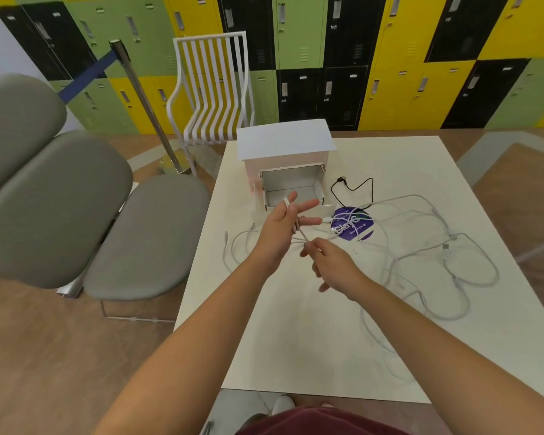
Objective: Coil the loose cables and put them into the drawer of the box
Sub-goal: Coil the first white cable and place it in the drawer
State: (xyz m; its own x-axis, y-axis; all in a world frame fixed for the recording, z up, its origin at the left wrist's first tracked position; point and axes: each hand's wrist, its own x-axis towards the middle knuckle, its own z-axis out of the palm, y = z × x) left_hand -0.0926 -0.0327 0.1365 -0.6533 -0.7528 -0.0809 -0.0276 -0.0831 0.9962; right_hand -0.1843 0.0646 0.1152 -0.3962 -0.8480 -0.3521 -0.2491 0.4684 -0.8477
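Both forearms reach out over the white table (311, 324), the biggest thing here and the landmark for the rest. At its far edge stands the white box (285, 142), its drawer (291, 191) pulled open toward the person. Right of the drawer, loose white cables (421, 271) sprawl across the table's right half, with a short black cable (354, 189) near the box and a purple round sticker (352, 223) under some strands. Just in front of the drawer, the left hand (281, 226) has spread fingers with a white cable (297, 227) looped around them, its strand running down-right to the right hand (330, 262), which pinches it. I judge the next wrap runs from the right hand up toward the left; the left is nearer the drawer.
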